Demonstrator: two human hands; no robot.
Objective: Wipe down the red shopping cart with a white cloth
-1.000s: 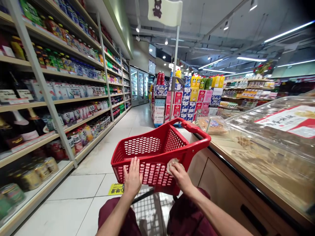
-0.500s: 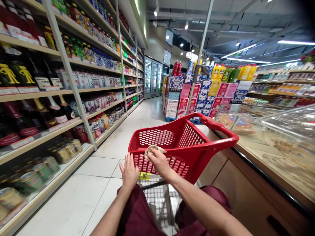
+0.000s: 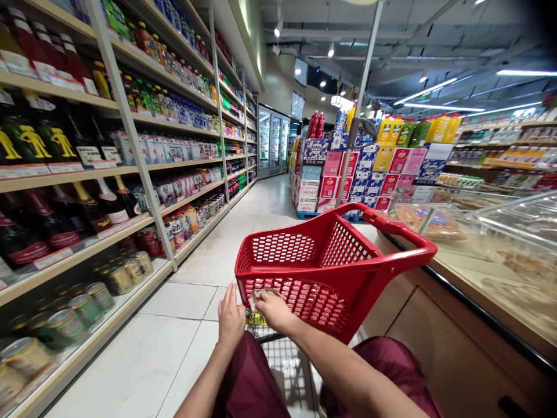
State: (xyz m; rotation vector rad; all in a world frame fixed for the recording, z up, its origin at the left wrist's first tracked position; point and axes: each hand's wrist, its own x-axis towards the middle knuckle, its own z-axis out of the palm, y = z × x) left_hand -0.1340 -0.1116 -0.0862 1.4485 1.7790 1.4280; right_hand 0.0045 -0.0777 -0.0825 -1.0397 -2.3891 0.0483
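Observation:
A red plastic shopping cart [image 3: 368, 290] with perforated sides stands in front of my knees, its handle toward the right. My right hand [image 3: 273, 310] is closed on a pale, crumpled cloth [image 3: 256, 297] and presses it against the lower part of the cart's near side panel, by the left end. Fingers stretched upward, my left hand [image 3: 231, 318] is at the cart's lower left corner; whether the fingertips touch the plastic is hard to tell. Just below the hands, a yellow label [image 3: 256, 320] shows in part.
Shelves of bottles and cans [image 3: 143, 168] line the left side. On the right runs a glass-topped food counter [image 3: 470, 290] with a black edge, close to the cart handle. Stacked drink boxes [image 3: 348, 174] and a metal pole [image 3: 362, 87] stand behind the cart. Tiled floor [image 3: 174, 331] lies to the left.
My right hand has moved the cloth from the near top rim down onto the side panel. My left hand stays by the corner, now slightly lower against the cart. The view has shifted a little left.

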